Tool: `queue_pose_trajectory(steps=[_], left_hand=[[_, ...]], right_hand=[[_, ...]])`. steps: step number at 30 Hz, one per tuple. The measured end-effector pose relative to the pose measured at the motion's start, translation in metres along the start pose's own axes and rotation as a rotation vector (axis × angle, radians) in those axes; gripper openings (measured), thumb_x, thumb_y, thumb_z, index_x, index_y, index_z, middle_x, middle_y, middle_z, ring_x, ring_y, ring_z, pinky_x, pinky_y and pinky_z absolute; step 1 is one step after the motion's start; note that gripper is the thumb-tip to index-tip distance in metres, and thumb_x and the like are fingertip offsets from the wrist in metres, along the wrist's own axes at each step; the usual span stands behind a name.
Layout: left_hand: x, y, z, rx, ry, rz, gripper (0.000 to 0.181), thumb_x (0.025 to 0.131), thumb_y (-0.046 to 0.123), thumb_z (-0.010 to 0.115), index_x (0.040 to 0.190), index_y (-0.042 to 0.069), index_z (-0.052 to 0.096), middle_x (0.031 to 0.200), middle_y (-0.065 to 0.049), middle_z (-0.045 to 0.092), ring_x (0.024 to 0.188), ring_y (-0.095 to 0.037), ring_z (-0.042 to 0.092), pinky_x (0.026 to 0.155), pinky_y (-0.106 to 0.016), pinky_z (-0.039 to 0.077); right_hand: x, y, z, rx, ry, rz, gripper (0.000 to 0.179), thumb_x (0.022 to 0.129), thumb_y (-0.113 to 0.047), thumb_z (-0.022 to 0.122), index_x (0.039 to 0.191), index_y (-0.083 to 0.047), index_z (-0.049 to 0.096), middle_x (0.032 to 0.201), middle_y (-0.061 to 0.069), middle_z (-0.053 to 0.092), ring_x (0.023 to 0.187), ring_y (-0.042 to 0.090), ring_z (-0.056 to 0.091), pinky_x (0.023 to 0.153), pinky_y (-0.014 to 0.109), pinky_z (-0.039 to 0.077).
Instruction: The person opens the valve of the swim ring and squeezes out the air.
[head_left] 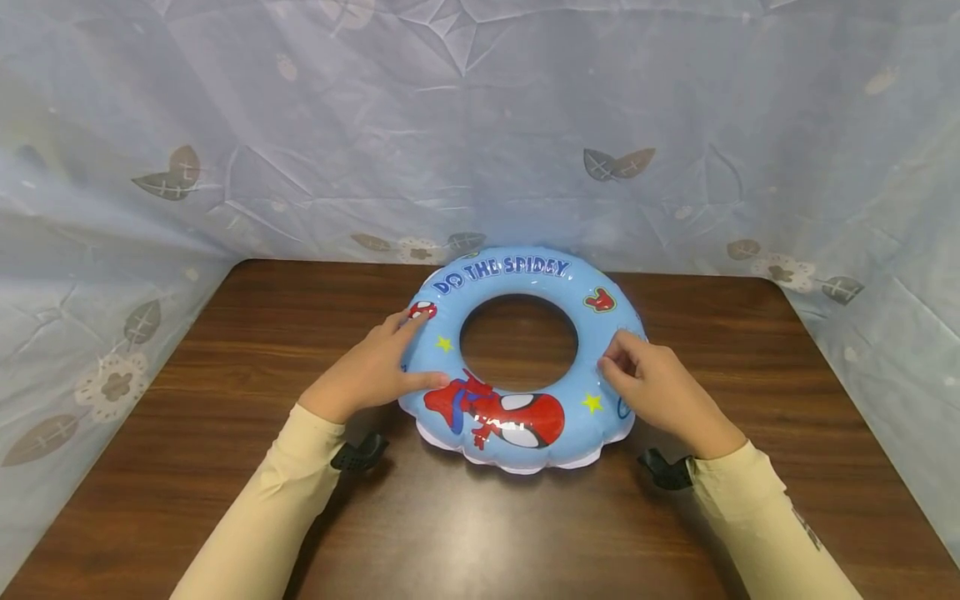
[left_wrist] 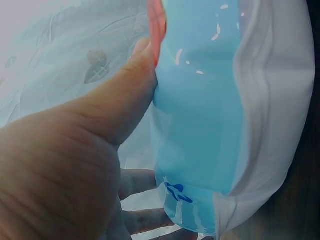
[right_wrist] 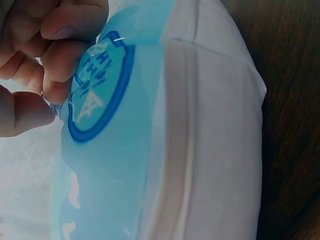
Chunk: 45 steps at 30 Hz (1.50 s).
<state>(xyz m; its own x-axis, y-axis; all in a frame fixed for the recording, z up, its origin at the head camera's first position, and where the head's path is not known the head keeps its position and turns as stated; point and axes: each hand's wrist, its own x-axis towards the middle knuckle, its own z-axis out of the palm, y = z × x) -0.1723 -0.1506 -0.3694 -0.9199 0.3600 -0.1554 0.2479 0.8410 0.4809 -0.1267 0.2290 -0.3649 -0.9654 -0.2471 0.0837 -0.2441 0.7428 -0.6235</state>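
Observation:
An inflated blue swim ring (head_left: 525,271) with a white underside lies on the brown table, printed with a red cartoon figure, yellow stars and lettering. My left hand (head_left: 375,371) rests on its left side, fingers spread and thumb near the figure's legs. The left wrist view has that thumb (left_wrist: 132,87) along the ring's upper face and other fingers at its edge. On the right side, my right hand (head_left: 656,387) has curled fingers and pinches a small clear bit, apparently the valve (right_wrist: 56,106), beside a blue printed oval. The fingers mostly hide it.
Grey-blue curtain cloth (head_left: 480,125) with leaf prints hangs behind the table (head_left: 480,533) and along both sides. Black wrist mounts (head_left: 360,452) stick out from the cuffs, close over the tabletop near the ring's front.

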Motion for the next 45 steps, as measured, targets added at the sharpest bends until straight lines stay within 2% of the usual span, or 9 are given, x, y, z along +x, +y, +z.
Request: queue_pose_trajectory(steps=[13, 19, 22, 25, 28, 30, 35, 38, 45], left_hand=[[0.006, 0.004, 0.002, 0.021, 0.007, 0.017, 0.11, 0.082, 0.068, 0.075, 0.165, 0.014, 0.027, 0.165, -0.023, 0.026, 0.146, -0.046, 0.035, 0.101, -0.063, 0.05], [0.007, 0.005, 0.002, 0.015, 0.017, -0.001, 0.11, 0.08, 0.069, 0.075, 0.164, 0.015, 0.029, 0.165, -0.022, 0.028, 0.145, -0.045, 0.037, 0.098, -0.061, 0.052], [0.005, 0.005, 0.002, 0.02, 0.013, -0.012, 0.108, 0.081, 0.068, 0.074, 0.164, 0.016, 0.03, 0.164, -0.023, 0.028, 0.144, -0.046, 0.037, 0.095, -0.06, 0.054], [0.003, 0.006, 0.002, 0.034, 0.016, -0.008, 0.107, 0.082, 0.07, 0.073, 0.164, 0.016, 0.03, 0.164, -0.023, 0.028, 0.144, -0.047, 0.036, 0.094, -0.061, 0.055], [0.001, 0.005, 0.001, 0.066, 0.04, 0.026, 0.106, 0.082, 0.072, 0.071, 0.164, 0.018, 0.031, 0.165, -0.022, 0.028, 0.146, -0.047, 0.033, 0.097, -0.063, 0.052], [0.0, 0.005, -0.001, 0.087, 0.057, 0.067, 0.105, 0.082, 0.073, 0.071, 0.163, 0.019, 0.033, 0.165, -0.021, 0.029, 0.148, -0.046, 0.031, 0.101, -0.065, 0.049], [0.001, 0.005, -0.001, 0.095, 0.039, 0.208, 0.098, 0.082, 0.071, 0.073, 0.161, 0.024, 0.04, 0.168, -0.014, 0.027, 0.153, -0.04, 0.022, 0.114, -0.065, 0.035], [0.002, 0.005, 0.001, 0.1, 0.024, 0.258, 0.096, 0.08, 0.074, 0.073, 0.158, 0.026, 0.045, 0.169, -0.011, 0.025, 0.155, -0.04, 0.018, 0.118, -0.066, 0.028], [0.004, 0.007, 0.006, 0.112, 0.018, 0.307, 0.092, 0.078, 0.075, 0.074, 0.154, 0.027, 0.052, 0.171, -0.009, 0.024, 0.158, -0.038, 0.012, 0.122, -0.066, 0.019]], right_hand=[[0.001, 0.01, -0.005, 0.065, 0.049, 0.036, 0.017, 0.109, -0.021, 0.052, 0.097, -0.011, 0.057, 0.077, 0.004, 0.057, 0.068, 0.019, 0.052, 0.058, 0.03, 0.044], [0.0, 0.013, -0.01, 0.147, 0.051, 0.115, 0.021, 0.111, -0.022, 0.046, 0.108, -0.007, 0.06, 0.082, 0.01, 0.06, 0.071, 0.022, 0.057, 0.057, 0.03, 0.048], [-0.002, 0.012, -0.012, 0.128, 0.063, 0.117, 0.021, 0.11, -0.023, 0.048, 0.113, -0.007, 0.061, 0.086, 0.011, 0.062, 0.074, 0.022, 0.058, 0.06, 0.031, 0.048], [-0.008, 0.002, -0.013, 0.001, 0.131, 0.049, 0.024, 0.107, -0.027, 0.055, 0.119, -0.007, 0.062, 0.096, 0.01, 0.065, 0.082, 0.022, 0.059, 0.068, 0.036, 0.051], [-0.016, -0.014, -0.015, -0.123, 0.206, -0.083, 0.034, 0.101, -0.028, 0.065, 0.127, -0.006, 0.062, 0.11, 0.008, 0.066, 0.095, 0.024, 0.061, 0.077, 0.042, 0.053], [-0.021, -0.025, -0.014, -0.162, 0.205, -0.18, 0.042, 0.098, -0.027, 0.07, 0.133, -0.007, 0.061, 0.12, 0.008, 0.065, 0.105, 0.026, 0.061, 0.084, 0.047, 0.054], [-0.022, -0.039, -0.004, -0.226, 0.014, -0.386, 0.062, 0.091, -0.033, 0.08, 0.143, -0.008, 0.057, 0.139, 0.006, 0.06, 0.128, 0.026, 0.056, 0.106, 0.048, 0.049], [-0.018, -0.039, 0.006, -0.255, -0.094, -0.479, 0.072, 0.086, -0.038, 0.086, 0.145, -0.009, 0.058, 0.144, 0.005, 0.058, 0.133, 0.025, 0.054, 0.11, 0.045, 0.047], [-0.015, -0.033, 0.023, -0.235, -0.184, -0.538, 0.081, 0.083, -0.042, 0.088, 0.15, -0.013, 0.055, 0.154, 0.007, 0.053, 0.142, 0.027, 0.048, 0.114, 0.05, 0.043]])
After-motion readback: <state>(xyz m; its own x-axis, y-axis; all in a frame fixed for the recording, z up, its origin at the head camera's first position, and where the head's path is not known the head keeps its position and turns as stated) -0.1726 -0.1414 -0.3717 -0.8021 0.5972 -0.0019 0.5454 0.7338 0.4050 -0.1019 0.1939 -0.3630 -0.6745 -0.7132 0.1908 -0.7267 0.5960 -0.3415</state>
